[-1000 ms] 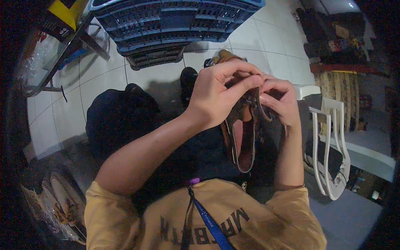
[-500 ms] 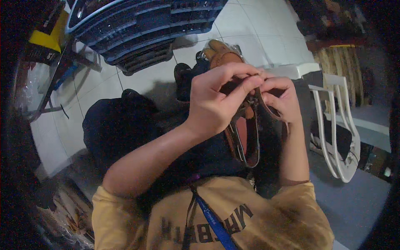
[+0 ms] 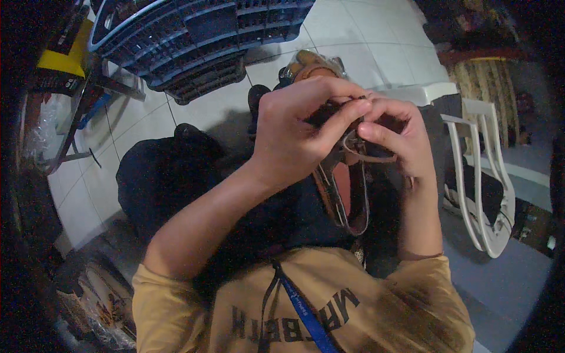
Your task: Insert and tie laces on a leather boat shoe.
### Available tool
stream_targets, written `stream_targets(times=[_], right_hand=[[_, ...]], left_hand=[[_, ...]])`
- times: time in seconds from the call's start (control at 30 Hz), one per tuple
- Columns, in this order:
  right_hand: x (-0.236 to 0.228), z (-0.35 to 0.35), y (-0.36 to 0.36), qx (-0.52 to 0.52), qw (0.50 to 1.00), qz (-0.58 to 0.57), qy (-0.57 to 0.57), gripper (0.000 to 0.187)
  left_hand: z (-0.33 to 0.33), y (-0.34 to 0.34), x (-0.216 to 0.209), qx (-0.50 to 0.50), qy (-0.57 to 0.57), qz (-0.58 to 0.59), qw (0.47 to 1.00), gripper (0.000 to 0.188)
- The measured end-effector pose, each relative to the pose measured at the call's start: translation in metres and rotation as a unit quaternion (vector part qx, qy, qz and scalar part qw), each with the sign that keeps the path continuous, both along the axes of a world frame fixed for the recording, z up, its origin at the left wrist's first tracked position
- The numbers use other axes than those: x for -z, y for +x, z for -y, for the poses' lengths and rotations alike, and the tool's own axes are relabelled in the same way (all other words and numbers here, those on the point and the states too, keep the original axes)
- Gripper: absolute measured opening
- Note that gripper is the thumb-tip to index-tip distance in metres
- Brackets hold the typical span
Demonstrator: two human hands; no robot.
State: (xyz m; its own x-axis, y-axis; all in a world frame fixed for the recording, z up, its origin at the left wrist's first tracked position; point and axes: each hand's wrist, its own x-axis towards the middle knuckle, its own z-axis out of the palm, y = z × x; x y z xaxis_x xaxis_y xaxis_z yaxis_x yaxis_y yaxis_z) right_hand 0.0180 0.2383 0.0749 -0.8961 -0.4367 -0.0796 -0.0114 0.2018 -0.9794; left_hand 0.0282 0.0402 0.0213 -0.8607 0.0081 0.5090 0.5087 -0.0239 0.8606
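Head view. Two bare hands working at a brown shoe (image 3: 342, 187), which lies over the dark-clad lap (image 3: 276, 220), its rounded heel end toward the wearer and its reddish insole showing; the front is hidden by the hands. The left hand (image 3: 294, 120) has thumb and forefinger brought together at the fingertips, a narrow grip closed on the upper part of the shoe; the exact piece pinched is covered. The right hand (image 3: 403, 134) meets it from the other side, thumb bent inward with its tip beside the left one. How far its grip is closed, and on what, cannot be told.

Note the change from half a second ago: the thin strap (image 3: 372, 158), which hung steeply beside the right thumb, now bows sideways in a shallow loop beneath it, and that thumb has moved in closer to the left. The body of the shoe lies much as it did. For the work in hand, this suggests that the strap's end is being manipulated while the left hand steadies the upper.

Beyond the hands: a tan item in clear wrap (image 3: 312, 66) and a blue crate (image 3: 218, 32). Right: a white chair (image 3: 500, 232).
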Motion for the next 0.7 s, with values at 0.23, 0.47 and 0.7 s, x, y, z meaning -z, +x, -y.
stream_targets(times=[0.23, 0.47, 0.7], right_hand=[[-0.001, 0.004, 0.002, 0.017, 1.0, 0.013, -0.009, 0.013], [0.002, 0.0, 0.005, 0.009, 1.0, -0.021, 0.02, 0.015], [-0.001, 0.005, 0.006, 0.0, 0.997, -0.073, 0.038, 0.015]], left_hand=[[0.02, -0.006, -0.013, 0.176, 0.102, 0.21, 0.956, 0.024], [0.043, -0.003, -0.034, 0.238, 0.011, 0.226, 0.944, 0.049], [0.051, -0.006, -0.027, 0.259, 0.035, 0.232, 0.937, 0.038]])
